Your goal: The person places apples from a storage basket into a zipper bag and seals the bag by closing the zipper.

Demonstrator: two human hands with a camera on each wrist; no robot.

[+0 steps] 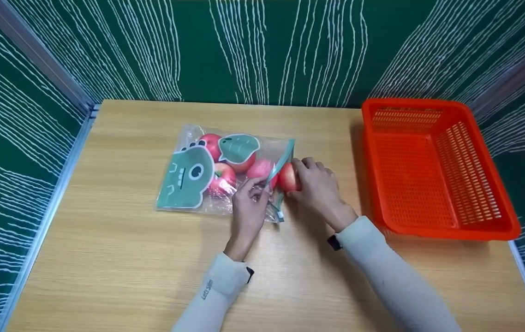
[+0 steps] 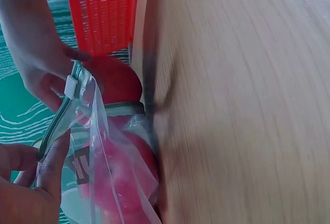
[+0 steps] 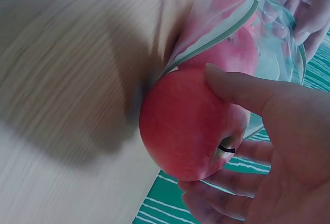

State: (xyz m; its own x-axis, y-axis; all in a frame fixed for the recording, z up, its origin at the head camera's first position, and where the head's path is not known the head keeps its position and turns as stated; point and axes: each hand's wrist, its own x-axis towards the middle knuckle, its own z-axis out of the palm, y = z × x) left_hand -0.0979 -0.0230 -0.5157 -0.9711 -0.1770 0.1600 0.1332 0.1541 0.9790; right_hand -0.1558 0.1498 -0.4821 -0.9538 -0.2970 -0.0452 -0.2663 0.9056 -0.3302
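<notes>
A clear zip bag [image 1: 184, 189] with a green cartoon print lies flat on the table, several red apples [image 1: 222, 180] inside it. At its right end, the mouth is parted. My left hand [image 1: 249, 207] pinches the upper edge of that mouth between thumb and fingers, lifting the film, as the left wrist view shows. A white slider [image 2: 70, 87] sits at one end of the zip strip. My right hand [image 1: 320, 186] grips a red apple [image 3: 185, 121] right at the opening, thumb on one side and fingers around the other. The apple's stem end faces the right palm.
An orange-red plastic basket [image 1: 378, 193] with slotted walls stands at the table's right side; no apples show in it. Green panels [image 1: 281, 55] with white wavy lines border the wooden table [image 1: 119, 267] at the back and both sides.
</notes>
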